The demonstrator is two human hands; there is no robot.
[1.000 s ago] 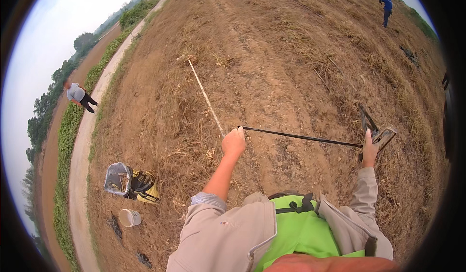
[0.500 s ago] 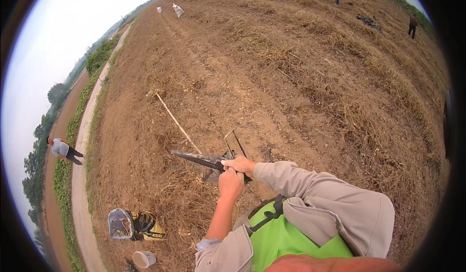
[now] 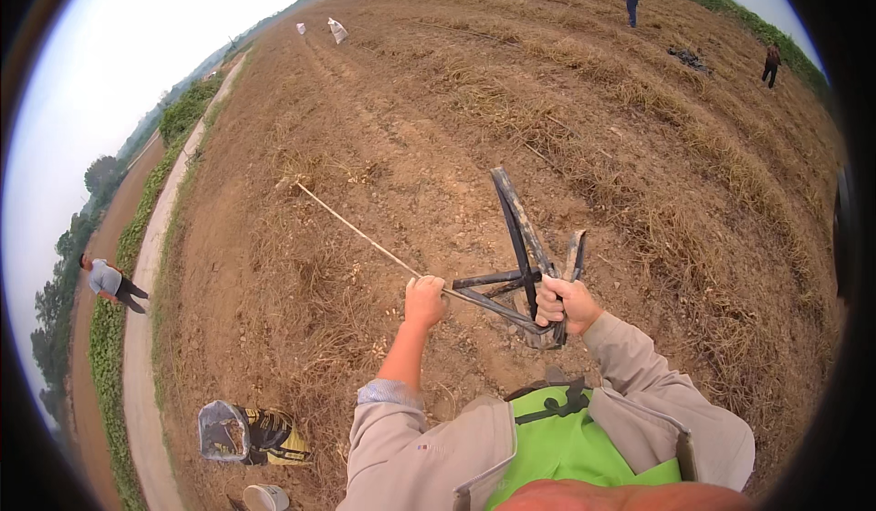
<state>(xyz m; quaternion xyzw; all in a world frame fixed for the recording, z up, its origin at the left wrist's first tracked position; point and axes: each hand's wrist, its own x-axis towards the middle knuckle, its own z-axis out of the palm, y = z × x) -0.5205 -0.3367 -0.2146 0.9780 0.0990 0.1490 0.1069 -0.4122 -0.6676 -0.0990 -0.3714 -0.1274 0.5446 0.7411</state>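
My right hand is closed round a folded bundle of black flat strip, which looks like drip irrigation tape. Stiff loops of it stick out above and to the left of the fist. To the left, my left hand grips a length of the same strip that runs across to the bundle. Beyond that hand, a thin pale line stretches away over the soil to a clump of dry plants. It appears to be the same strip seen edge-on.
A yellow and black sack with a clear-lined mouth lies at lower left, near a white bucket. One person stands by the pale path; two others are far right. White sacks stand far off among dry plant rows.
My hands have moved apart: the right has gone right with the bundle, the left now holds the strip alone. The bundle's loops have swung upward. The pale line now reaches my left hand.
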